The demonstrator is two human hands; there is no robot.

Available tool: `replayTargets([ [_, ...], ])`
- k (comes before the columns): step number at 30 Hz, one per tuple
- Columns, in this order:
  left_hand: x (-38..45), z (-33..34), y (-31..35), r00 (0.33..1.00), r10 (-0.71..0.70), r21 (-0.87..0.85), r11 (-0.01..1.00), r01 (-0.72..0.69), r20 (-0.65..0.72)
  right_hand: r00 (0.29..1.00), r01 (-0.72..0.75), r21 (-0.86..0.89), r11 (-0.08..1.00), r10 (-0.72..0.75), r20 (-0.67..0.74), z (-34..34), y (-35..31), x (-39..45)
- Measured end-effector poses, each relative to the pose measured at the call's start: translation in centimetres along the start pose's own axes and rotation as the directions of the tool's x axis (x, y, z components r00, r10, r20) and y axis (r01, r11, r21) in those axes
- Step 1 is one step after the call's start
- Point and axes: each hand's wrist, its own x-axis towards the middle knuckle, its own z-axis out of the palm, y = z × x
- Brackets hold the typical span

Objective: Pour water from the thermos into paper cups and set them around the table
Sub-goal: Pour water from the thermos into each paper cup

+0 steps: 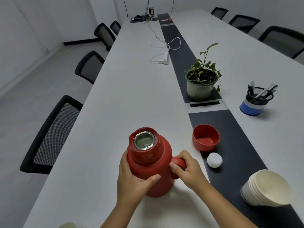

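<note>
Both hands hold the open thermos [148, 163] upright on the table [131, 89]: left hand [131, 181] wrapped round its body, right hand [187, 168] curled on the handle. Lid [206, 137] and stopper [214, 159] lie off; cups [266, 188] remain stacked at right, none filled, so pouring seems unstarted. Plant [201, 79] and pen pot [256, 100] stand beyond.
</note>
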Motion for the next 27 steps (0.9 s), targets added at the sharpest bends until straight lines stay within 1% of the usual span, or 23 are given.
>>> replayTargets([
  [3, 1.1, 0.1, -0.5, 1.0, 0.021, 0.033, 0.999, -0.021, 0.017, 1.0, 0.006, -0.017, 1.0, -0.006, -0.003, 0.4, 0.6, 0.9],
  [6, 1.8, -0.1, -0.8, 0.999, 0.009, 0.041, 0.999, -0.011, 0.054, 1.0, -0.011, -0.03, 0.999, 0.011, 0.006, 0.8, 0.8, 1.3],
  [11, 1.9, -0.5, -0.3, 0.996, 0.012, 0.044, 0.999, -0.016, 0.093, 1.0, -0.023, 0.004, 1.0, 0.023, -0.004, 1.1, 0.4, 1.0],
  [13, 1.2, -0.3, 0.3, 0.997, -0.003, 0.061, 0.998, -0.002, 0.078, 1.0, -0.016, -0.038, 0.999, 0.015, -0.019, 1.0, 0.0, 0.5],
  [15, -0.3, 0.2, 1.0, 1.0, -0.025, 0.087, 0.996, 0.024, 0.016, 0.996, -0.024, -0.12, 0.993, 0.013, -0.085, 0.4, -0.2, -0.7],
  [17, -2.6, 1.0, 1.7, 0.998, -0.055, 0.119, 0.991, 0.059, -0.041, 0.98, -0.045, -0.144, 0.989, 0.015, -0.201, -1.3, -0.5, -2.6],
  [19, -5.1, 2.2, 2.3, 0.996, -0.074, 0.107, 0.991, 0.078, -0.048, 0.959, -0.032, -0.202, 0.979, -0.027, -0.281, -4.1, -0.8, -5.3],
  [21, -7.2, 3.7, 2.6, 0.999, -0.045, 0.087, 0.995, 0.043, 0.016, 0.939, -0.012, -0.279, 0.96, -0.085, -0.332, -7.8, -0.6, -8.3],
  [23, -8.9, 5.7, 2.8, 0.992, 0.005, 0.085, 0.996, -0.016, 0.125, 0.918, -0.033, -0.352, 0.935, -0.111, -0.38, -11.6, -0.2, -11.1],
  [25, -10.1, 8.3, 3.1, 0.969, 0.026, 0.074, 0.996, -0.046, 0.246, 0.895, -0.108, -0.431, 0.896, -0.1, -0.434, -15.2, 0.6, -13.2],
  [27, -10.9, 11.1, 3.6, 0.942, 0.016, 0.07, 0.997, -0.042, 0.336, 0.882, -0.207, -0.447, 0.87, -0.032, -0.471, -18.0, 1.6, -14.3],
])
